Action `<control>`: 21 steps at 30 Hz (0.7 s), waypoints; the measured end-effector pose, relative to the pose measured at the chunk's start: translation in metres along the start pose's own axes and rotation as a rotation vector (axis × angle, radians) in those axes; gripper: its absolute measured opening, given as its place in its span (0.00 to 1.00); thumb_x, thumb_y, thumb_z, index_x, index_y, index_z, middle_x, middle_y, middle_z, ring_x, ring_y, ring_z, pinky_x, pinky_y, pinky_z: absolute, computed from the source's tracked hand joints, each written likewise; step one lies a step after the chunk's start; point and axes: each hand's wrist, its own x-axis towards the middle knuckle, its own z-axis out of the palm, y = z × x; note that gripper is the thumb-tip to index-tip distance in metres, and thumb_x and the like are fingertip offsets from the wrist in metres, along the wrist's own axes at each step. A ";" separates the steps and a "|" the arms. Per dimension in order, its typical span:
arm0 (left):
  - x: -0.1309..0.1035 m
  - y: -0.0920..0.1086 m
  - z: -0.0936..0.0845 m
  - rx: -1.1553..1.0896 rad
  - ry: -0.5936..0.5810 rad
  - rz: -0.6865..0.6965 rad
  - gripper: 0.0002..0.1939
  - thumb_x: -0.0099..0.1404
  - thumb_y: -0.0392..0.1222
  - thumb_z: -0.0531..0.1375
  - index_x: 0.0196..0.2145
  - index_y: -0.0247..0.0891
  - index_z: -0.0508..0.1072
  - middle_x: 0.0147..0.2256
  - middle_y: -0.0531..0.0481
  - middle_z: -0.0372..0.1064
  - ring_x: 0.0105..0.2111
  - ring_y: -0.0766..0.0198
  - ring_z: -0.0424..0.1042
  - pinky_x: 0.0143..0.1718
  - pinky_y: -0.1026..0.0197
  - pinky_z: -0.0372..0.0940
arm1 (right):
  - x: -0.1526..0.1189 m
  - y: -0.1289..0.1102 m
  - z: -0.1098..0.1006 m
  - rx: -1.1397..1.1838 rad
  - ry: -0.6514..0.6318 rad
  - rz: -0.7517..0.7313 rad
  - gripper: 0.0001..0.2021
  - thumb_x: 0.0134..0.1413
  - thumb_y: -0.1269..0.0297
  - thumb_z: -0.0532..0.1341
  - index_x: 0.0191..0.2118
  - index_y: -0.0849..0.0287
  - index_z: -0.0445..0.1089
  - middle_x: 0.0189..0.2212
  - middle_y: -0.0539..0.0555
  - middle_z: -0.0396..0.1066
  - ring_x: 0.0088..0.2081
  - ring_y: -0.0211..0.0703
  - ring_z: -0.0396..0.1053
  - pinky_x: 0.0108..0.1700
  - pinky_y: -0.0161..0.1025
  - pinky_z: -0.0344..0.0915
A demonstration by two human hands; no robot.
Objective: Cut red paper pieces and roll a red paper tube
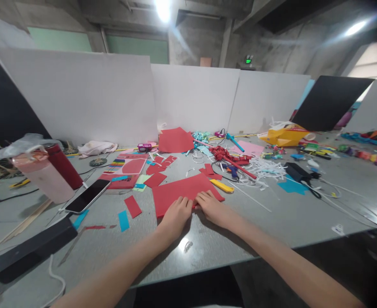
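Broad rectangular red sheet point(172, 194), matte and smooth, lies at a slant at the front middle of the worktop. Left hand point(177, 214) and right hand point(211, 207) meet at its near edge, knuckles bent, fingertips almost touching. Grip narrow on both sides, fingers bunched over that edge; thumbs hidden, so cannot tell whether they pinch from below.

Just beside the sheet's right end: slim yellow plastic-looking tool point(222, 186). To the left, flat offcuts with straight edges: small red rectangle point(133, 206), small blue rectangle point(123, 221). Beyond, right of centre, a crumpled dark-red heap point(222, 155) beside a loose tangle of thin white strips point(268, 171).

Far left: black-screened phone point(88, 196), pale pink cylindrical bottle point(44, 175) leaning in view, dark red cylinder point(63, 167) close behind it, long black block point(36, 250) nearer the front.

Worktop point(287, 222) grey, faintly streaked, glossy where light hits. Plain white panels point(195, 98) stand along the back; raw concrete wall point(195, 47) above, bright ceiling lamp point(163, 10), glowing green sign point(248, 60).
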 end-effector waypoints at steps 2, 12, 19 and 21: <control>0.000 -0.001 0.000 0.012 0.018 0.013 0.18 0.70 0.25 0.50 0.53 0.35 0.69 0.48 0.41 0.70 0.49 0.51 0.68 0.53 0.52 0.64 | 0.000 0.000 -0.001 -0.006 0.002 0.001 0.09 0.67 0.79 0.55 0.45 0.61 0.68 0.44 0.60 0.72 0.48 0.52 0.67 0.52 0.46 0.56; 0.001 -0.005 0.001 0.057 0.024 0.022 0.19 0.69 0.25 0.50 0.55 0.34 0.70 0.48 0.40 0.70 0.48 0.51 0.68 0.52 0.51 0.66 | 0.001 0.003 0.006 -0.007 0.022 0.002 0.08 0.69 0.78 0.55 0.46 0.62 0.68 0.44 0.60 0.72 0.47 0.53 0.67 0.51 0.47 0.55; 0.003 -0.009 0.007 0.077 0.051 0.038 0.18 0.72 0.29 0.51 0.57 0.34 0.69 0.47 0.41 0.69 0.48 0.51 0.69 0.52 0.51 0.67 | 0.001 0.006 0.012 0.009 0.042 0.002 0.07 0.68 0.78 0.56 0.46 0.61 0.68 0.44 0.59 0.72 0.47 0.52 0.67 0.51 0.46 0.55; 0.003 -0.010 0.009 0.083 0.080 0.053 0.19 0.71 0.28 0.52 0.57 0.35 0.69 0.47 0.41 0.70 0.48 0.51 0.69 0.53 0.51 0.68 | 0.001 0.007 0.013 0.008 0.045 0.006 0.06 0.69 0.77 0.56 0.46 0.61 0.68 0.44 0.59 0.72 0.47 0.52 0.67 0.50 0.46 0.55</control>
